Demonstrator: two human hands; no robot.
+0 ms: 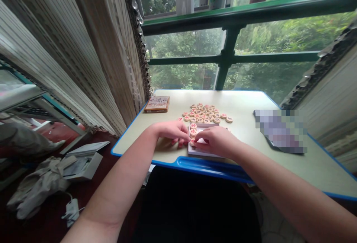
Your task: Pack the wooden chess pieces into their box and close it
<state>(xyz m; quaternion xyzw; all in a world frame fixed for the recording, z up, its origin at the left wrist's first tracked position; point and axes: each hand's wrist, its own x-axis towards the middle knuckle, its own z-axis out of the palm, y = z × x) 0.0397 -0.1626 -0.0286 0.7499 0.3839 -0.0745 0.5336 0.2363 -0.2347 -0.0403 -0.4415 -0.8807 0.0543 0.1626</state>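
A shallow white box sits near the front edge of the table, with red-marked round Chinese chess pieces in a column along its left side. My right hand reaches over the box and covers much of its inside. Its bent fingertips are on the nearest chess piece of that column. Just left of the box is my left hand, fingers loosely bent and apart, the foremost one by the box's left wall; I see nothing held in it. Behind the box, many more loose pieces lie face up.
A flat brown printed box lies at the table's back left. On the right is a dark-edged, blurred-out flat object. A blue trough runs along the front edge. Curtains flank the window; an opened box is on the floor.
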